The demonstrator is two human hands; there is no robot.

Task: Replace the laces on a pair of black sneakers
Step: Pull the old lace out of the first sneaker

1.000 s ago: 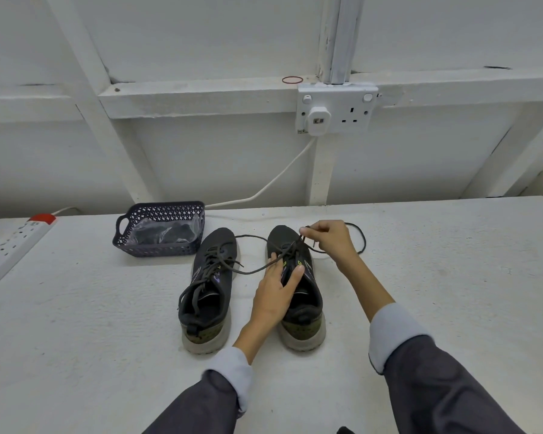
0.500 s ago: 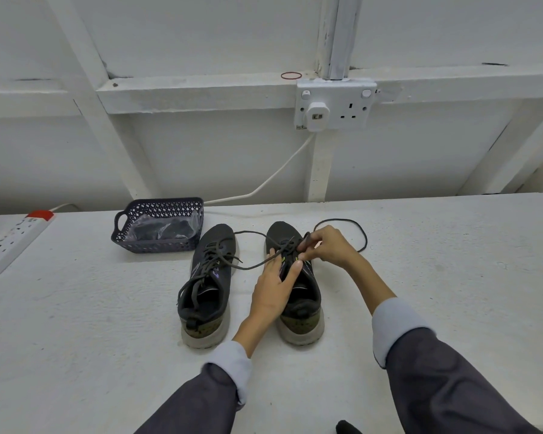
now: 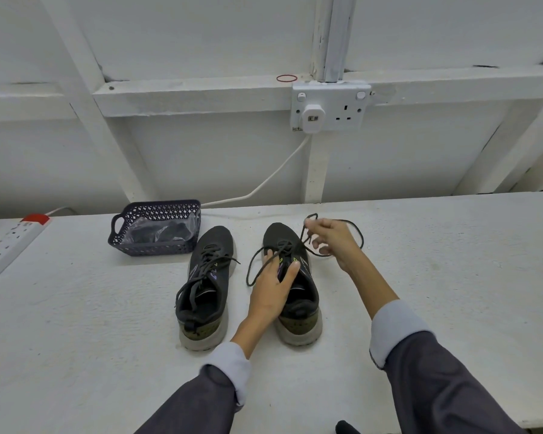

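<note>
Right hand (image 3: 333,239) pinches lace (image 3: 361,238); left hand (image 3: 271,286) presses sneaker (image 3: 303,297).

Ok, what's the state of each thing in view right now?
Basket: holds a clear bag.
Sneaker by the basket: laced, untied.
Other sneaker: laced only near the toe.
Lace: partly threaded, one end lifted.
Left hand: flat on that sneaker, steadying it.
Right hand: pinching the lace.
Wall socket: one outlet plugged.

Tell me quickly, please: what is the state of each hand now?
Left hand: open, resting on the sneaker on the right.
Right hand: closed, pinching that sneaker's lace.
</note>
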